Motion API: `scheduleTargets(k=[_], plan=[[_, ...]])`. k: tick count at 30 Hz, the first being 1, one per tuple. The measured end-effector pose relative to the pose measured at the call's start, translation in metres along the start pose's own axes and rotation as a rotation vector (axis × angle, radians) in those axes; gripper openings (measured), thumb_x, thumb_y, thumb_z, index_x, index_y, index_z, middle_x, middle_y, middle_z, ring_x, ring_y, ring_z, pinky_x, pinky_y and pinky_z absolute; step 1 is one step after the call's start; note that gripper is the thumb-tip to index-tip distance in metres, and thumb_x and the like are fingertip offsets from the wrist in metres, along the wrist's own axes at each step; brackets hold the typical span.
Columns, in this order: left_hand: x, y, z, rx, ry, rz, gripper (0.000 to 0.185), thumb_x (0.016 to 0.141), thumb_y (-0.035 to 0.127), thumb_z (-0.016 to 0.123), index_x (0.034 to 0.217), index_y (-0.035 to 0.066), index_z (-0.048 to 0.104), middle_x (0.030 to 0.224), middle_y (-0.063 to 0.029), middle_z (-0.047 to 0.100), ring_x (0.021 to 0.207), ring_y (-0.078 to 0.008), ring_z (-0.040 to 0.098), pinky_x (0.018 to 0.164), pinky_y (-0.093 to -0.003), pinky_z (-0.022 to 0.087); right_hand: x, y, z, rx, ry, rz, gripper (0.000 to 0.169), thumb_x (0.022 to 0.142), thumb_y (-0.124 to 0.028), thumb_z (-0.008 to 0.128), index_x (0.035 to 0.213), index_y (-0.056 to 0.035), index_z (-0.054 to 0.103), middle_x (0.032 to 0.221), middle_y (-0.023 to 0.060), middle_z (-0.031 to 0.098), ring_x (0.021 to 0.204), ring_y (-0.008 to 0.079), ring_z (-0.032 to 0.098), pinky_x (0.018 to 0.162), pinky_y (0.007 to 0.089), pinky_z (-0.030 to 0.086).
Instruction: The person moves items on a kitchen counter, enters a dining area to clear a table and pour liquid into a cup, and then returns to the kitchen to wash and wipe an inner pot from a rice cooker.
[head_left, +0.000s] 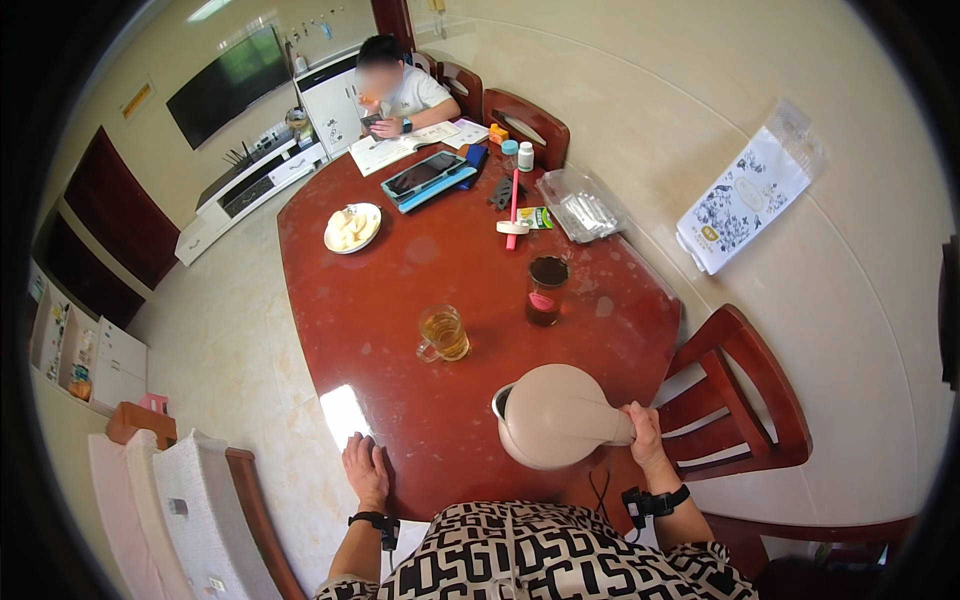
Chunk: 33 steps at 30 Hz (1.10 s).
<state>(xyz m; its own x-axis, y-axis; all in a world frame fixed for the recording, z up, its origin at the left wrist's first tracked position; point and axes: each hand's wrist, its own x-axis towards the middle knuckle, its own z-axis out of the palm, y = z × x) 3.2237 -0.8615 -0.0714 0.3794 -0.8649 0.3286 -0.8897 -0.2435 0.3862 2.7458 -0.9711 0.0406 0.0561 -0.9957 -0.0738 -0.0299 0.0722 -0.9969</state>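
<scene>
My right hand (646, 433) is closed around the handle of a beige electric kettle (559, 416), whose spout points left over the near part of the red wooden table (420, 442). Whether the kettle touches the table I cannot tell. At the table's left edge my left hand (366, 469) rests palm down with nothing in it. Beyond the kettle stand a glass mug of pale yellow liquid (444, 335) and, to its right, a tall glass of dark drink (546, 292) with a pink label. A white plate of pale food pieces (352, 227) lies farther back.
Across the table sits a person (412, 90) with a phone and an open book (401, 150). Near them are a blue-cased tablet (424, 180), small bottles (526, 157), a pink stick through a round disc (513, 225) and a clear plastic tray (581, 206). A wooden chair (739, 405) stands at right.
</scene>
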Motion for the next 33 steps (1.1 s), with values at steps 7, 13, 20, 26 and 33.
scheduleTargets(k=[7,13,20,26,33], plan=[[0.002,-0.004,-0.004,-0.024,0.0,0.009,0.032,0.092,0.022,0.055,0.116,0.001,0.055,0.13,-0.0196,0.05,0.125,-0.0374,0.042,0.108,-0.0476,0.028,-0.002,-0.004,0.009,0.131,0.025,0.045,0.056,0.093,-0.046,0.044,0.074,0.0026,0.066,0.058,0.0072,0.062,0.047,0.0165,0.058,0.045,0.0256,0.046],[0.003,-0.005,-0.006,-0.073,-0.033,0.01,0.037,0.091,0.024,0.056,0.12,0.001,0.054,0.134,-0.0193,0.047,0.128,-0.0375,0.039,0.11,-0.0483,0.025,-0.06,0.015,0.038,0.137,0.234,-0.02,0.036,0.097,-0.032,0.047,0.104,0.0022,0.058,0.087,0.0076,0.061,0.075,0.016,0.059,0.066,0.032,0.049],[0.0,-0.006,-0.014,-0.124,-0.062,0.043,0.041,0.091,0.025,0.057,0.124,0.001,0.05,0.135,-0.0217,0.044,0.127,-0.0391,0.038,0.11,-0.0484,0.024,-0.11,-0.001,0.098,0.231,0.54,0.03,0.048,0.097,-0.038,0.041,0.079,0.0007,0.063,0.076,0.0065,0.065,0.067,0.0136,0.058,0.062,0.0285,0.046],[0.001,0.013,-0.024,-0.372,-0.158,-0.08,0.046,0.092,0.025,0.056,0.128,-0.001,0.045,0.135,-0.0229,0.044,0.126,-0.0385,0.039,0.109,-0.0458,0.027,-0.167,-0.043,0.086,0.309,0.669,0.003,0.05,0.099,-0.035,0.039,0.076,0.0026,0.063,0.074,0.007,0.062,0.068,0.0171,0.057,0.063,0.0329,0.046],[-0.014,0.12,-0.02,-0.649,-0.26,-0.038,0.05,0.09,0.025,0.06,0.131,0.001,0.044,0.131,-0.0208,0.046,0.122,-0.0353,0.045,0.102,-0.0388,0.038,-0.266,0.005,0.01,-0.744,0.745,-0.224,0.043,0.1,-0.032,0.036,0.099,0.0047,0.058,0.089,0.0114,0.056,0.087,0.0234,0.055,0.076,0.0398,0.045]])
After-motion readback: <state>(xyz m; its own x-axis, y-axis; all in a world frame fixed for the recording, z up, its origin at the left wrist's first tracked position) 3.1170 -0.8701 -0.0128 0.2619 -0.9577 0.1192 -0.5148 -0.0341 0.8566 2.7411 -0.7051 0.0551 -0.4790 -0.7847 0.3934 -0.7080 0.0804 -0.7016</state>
